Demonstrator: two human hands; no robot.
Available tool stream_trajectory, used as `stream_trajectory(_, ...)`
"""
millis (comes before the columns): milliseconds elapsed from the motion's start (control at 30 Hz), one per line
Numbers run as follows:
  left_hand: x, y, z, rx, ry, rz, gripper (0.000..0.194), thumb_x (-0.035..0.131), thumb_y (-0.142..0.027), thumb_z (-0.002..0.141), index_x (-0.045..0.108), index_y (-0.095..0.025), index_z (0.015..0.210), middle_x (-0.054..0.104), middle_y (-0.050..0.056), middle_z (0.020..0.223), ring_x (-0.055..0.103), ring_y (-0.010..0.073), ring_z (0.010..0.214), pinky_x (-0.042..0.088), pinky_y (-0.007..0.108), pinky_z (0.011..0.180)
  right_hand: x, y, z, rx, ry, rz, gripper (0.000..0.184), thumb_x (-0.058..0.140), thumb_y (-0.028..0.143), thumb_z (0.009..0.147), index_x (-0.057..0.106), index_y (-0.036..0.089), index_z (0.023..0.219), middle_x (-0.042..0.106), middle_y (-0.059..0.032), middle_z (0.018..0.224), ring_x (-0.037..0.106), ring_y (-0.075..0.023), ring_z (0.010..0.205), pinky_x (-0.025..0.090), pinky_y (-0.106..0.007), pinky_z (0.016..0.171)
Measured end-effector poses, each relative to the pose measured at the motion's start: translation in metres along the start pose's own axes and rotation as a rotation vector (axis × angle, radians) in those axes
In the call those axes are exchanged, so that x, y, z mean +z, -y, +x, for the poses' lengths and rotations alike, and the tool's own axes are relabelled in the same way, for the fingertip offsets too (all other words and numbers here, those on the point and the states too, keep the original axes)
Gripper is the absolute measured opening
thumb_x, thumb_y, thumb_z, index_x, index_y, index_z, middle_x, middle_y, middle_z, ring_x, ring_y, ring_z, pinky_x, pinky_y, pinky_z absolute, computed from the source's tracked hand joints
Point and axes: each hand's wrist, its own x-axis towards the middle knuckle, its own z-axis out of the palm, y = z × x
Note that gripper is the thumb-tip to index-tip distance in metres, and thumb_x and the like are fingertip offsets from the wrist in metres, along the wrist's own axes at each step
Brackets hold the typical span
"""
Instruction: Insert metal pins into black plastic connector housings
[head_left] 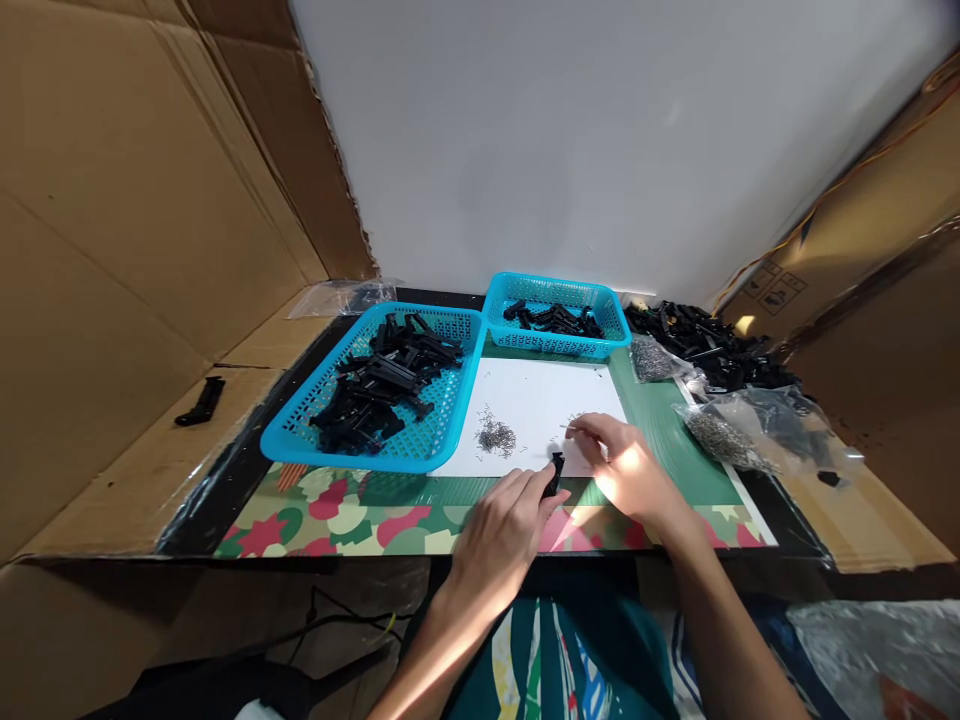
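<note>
My left hand [506,515] grips a small black plastic part [556,473], its upper end standing out above the fingers. To the right, my right hand [619,458] is pinched, its fingertips over a small pile of tiny metal pieces [576,418]. Whatever those fingertips hold is too small to name. A second, darker pile of tiny metal pieces [496,436] lies left of my hands on a white sheet [540,385]. Some loose pieces are scattered around both piles.
A blue basket [448,445] of black plastic parts stands at the left, another blue basket [619,330] behind the sheet. Black parts [712,345] are heaped at the right, near clear bags of small metal pieces [724,435]. Cardboard walls [112,200] flank the table.
</note>
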Motion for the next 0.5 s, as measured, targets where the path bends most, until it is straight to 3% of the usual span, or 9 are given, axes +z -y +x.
stream_trajectory(133, 0.0001, 0.0003, -0.0005, -0.011, 0.008, 0.011, 0.018, 0.058, -0.023, 0.109, 0.067, -0.021, 0.124, 0.078, 0.008, 0.109, 0.075, 0.0263, 0.101, 0.06, 0.036, 0.08, 0.0037, 0.0044, 0.0012, 0.012, 0.121, -0.071, 0.023, 0.061, 0.029, 0.102, 0.063, 0.021, 0.08, 0.061, -0.0007, 0.074, 0.056, -0.018, 0.071, 0.04, -0.031, 0.068)
stream_trajectory(500, 0.0001, -0.0009, 0.0001, -0.047, -0.005, -0.017, 0.02, 0.061, -0.023, 0.107, 0.066, -0.02, 0.126, 0.079, 0.008, 0.112, 0.077, 0.0272, 0.102, 0.062, 0.038, 0.082, 0.003, -0.0016, -0.0004, -0.043, 0.156, -0.028, 0.02, 0.055, 0.018, 0.1, 0.063, 0.022, 0.082, 0.063, -0.0027, 0.081, 0.059, -0.02, 0.077, 0.043, -0.032, 0.071)
